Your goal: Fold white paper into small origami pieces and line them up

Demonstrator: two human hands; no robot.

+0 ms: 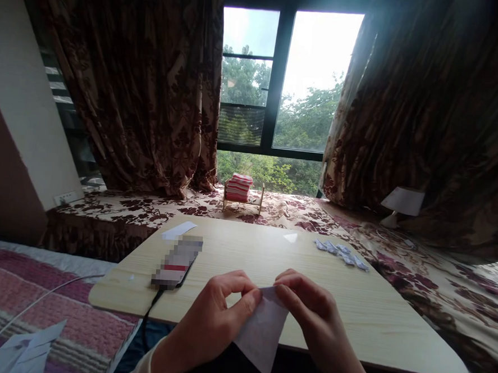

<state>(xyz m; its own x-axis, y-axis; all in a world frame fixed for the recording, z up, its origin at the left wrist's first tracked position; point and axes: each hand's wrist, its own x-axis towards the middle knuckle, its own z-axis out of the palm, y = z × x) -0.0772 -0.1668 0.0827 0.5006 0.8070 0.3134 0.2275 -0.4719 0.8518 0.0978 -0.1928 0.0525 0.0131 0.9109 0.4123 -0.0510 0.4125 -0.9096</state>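
Both my hands pinch the upper edge of a white sheet of paper (263,336), which hangs down to a pointed lower corner in front of the table's near edge. My left hand (216,308) has thumb and forefinger pressed together at the paper's upper left. At the upper right corner, my right hand (309,303) grips it between thumb and fingers. Beyond them on the table (245,254) lies a small white paper triangle (290,237). Several small folded paper pieces (340,252) sit together at the table's right side.
A phone (179,264) with a black cable (151,310) lies on the table's left, near a white paper strip (179,230). More paper sheets (24,347) rest on the striped bedspread (92,323). A small rack of red-striped cloths (239,187) and a lamp (403,201) stand behind.
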